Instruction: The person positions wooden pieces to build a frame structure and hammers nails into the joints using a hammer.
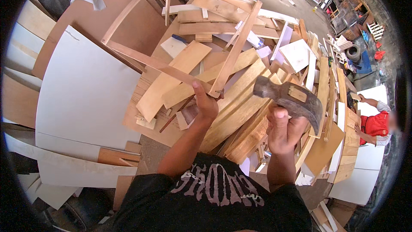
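My left hand (207,103) is closed around the near corner of a wooden frame (161,65), where two slats meet. The frame tilts up and away from me above the boards, with a short crosspiece at its far left. In my right hand (284,131) is a claw hammer (289,96), raised to the right of that corner. Its dark metal head points left toward the joint and its claw curves down at the right. The fingers wrap the handle, which is mostly hidden. Hammer and frame are apart.
A heap of loose boards (240,99) and offcuts lies below the frame. Large white panels (81,99) and brown sheets (116,13) lean at the left. On the right, a person in a red vest (375,122) works at a wooden panel (346,163). A tire (353,53) lies farther back.
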`<state>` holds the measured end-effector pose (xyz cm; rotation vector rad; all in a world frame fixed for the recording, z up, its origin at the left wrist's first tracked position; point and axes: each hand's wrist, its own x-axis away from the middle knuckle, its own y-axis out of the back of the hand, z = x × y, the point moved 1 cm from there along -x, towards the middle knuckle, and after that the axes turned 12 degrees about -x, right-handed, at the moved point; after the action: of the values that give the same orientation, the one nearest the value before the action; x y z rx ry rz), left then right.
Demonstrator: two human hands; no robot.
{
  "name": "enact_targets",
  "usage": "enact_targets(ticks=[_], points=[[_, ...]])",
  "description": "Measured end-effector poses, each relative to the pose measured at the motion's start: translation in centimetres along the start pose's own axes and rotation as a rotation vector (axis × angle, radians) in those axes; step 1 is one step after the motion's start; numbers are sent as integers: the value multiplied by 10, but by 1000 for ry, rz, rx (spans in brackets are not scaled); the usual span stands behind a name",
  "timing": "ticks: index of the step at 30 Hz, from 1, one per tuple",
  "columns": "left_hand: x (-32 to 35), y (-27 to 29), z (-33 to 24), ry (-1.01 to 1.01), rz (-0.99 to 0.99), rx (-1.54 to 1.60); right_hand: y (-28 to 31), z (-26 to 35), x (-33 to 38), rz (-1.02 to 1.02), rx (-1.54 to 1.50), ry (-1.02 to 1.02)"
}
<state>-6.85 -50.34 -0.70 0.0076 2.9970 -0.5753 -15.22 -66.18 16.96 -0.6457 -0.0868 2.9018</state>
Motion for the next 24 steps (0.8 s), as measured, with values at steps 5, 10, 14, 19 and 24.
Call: enact_targets(ticks=[5, 10, 14, 19, 24], points=[[-6, -52, -36, 117, -716, 277, 6, -10, -12, 368, 774, 63], [8, -21, -12, 14, -155, -43, 12, 5, -15, -5, 150, 88], [-11, -19, 45, -41, -497, 174, 0, -17, -14, 580, 633, 118], [4, -27, -16, 38, -192, 31, 4, 23, -17, 264, 522, -21], [5, -30, -23, 66, -201, -21, 9, 1, -3, 281, 518, 73]])
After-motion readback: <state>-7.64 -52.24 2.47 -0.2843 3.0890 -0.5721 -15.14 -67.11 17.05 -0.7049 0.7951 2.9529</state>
